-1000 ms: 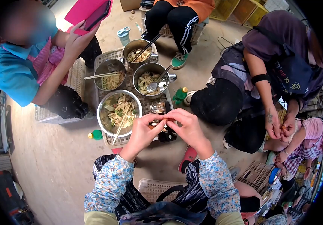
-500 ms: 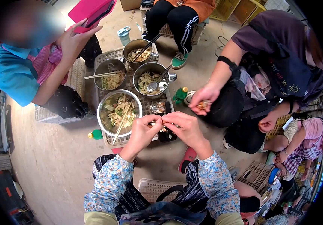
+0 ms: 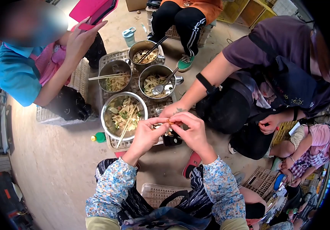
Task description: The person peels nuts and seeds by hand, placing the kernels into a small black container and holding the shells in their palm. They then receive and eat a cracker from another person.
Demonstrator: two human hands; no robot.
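Note:
My left hand (image 3: 148, 132) and my right hand (image 3: 191, 129) meet over the near edge of the crate table. Both have thumb and forefinger pinched on a small reddish-brown, nut-like piece (image 3: 169, 122). Its exact kind is too small to make out. Pale bits like shells (image 3: 169, 132) lie just below my fingers, partly covered by them. Left of my left hand stands a wide metal bowl (image 3: 105, 122) of noodles and greens, with chopsticks (image 3: 128, 126) laid across it. A co-worker's hand (image 3: 174, 109) reaches in right behind my right hand, its fingers mostly hidden.
Three metal pots (image 3: 100, 81) with food stand on the plastic crate table (image 3: 132, 86). A light blue cup (image 3: 129, 37) is behind them. A green bottle (image 3: 100, 137) lies on the left. People sit left, opposite and right, one holding a pink-cased device (image 3: 90, 13).
The co-worker on the right has leaned in and moved a hand from beside the table to behind my right hand. My hands stay pinched together in nearly the same place.

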